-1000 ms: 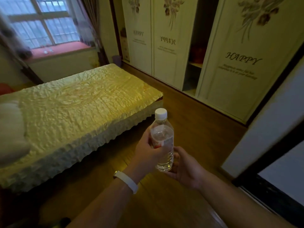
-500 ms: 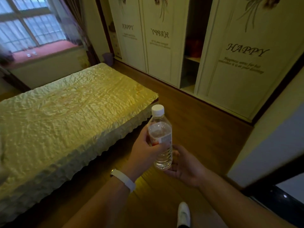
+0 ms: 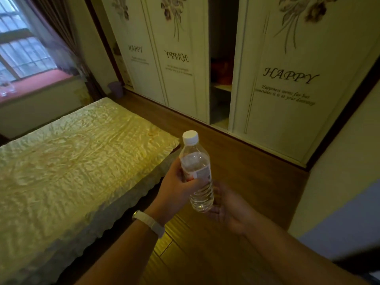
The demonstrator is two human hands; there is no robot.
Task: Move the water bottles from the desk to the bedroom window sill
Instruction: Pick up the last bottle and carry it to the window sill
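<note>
A person stands in a bedroom, their left hand (image 3: 176, 192) wrapped around the middle of a clear bottle (image 3: 197, 171), thumb across its label. The bottle is upright, tilted slightly, with its white cap (image 3: 190, 137) on, held in the air over the wooden floor (image 3: 236, 165) just past the corner of the bed (image 3: 72, 161). The right hand (image 3: 230, 210) lies open beside the bottle's base, fingers relaxed and spread; whether they touch the plastic cannot be told from this angle. A white band (image 3: 150, 223) circles the left wrist. The red sill (image 3: 37, 85) runs beneath the window (image 3: 20, 52) at far left, well apart from the bottle (the whole bed lies between). A wardrobe (image 3: 287, 79) lettered "HAPPY" stands opposite, one door slid open.
</note>
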